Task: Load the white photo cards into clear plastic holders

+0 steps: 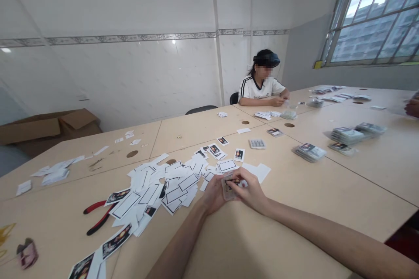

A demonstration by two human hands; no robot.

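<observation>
My left hand (212, 192) is closed around the side of a small clear plastic case (230, 195), held just above the table. Over the case, the fingers of my right hand (252, 189) pinch a small dark printed card (233, 181) against its face. Whether the card lies inside the case or on top of it, I cannot tell. Just beyond my hands spreads a loose heap of white paper cards (175, 189), some with black borders and some with dark pictures. One picture card (239, 154) lies apart, near a clear case with small compartments (257, 144).
Red-and-black handled pliers (100, 218) lie partly under the heap. Stacked filled cases (310, 152) stand to the right, with more stacks (347, 135) behind. White slips (55, 176) lie at left. Across the table a co-worker (262, 85) handles similar pieces. A cardboard box (49, 128) stands beyond the left edge.
</observation>
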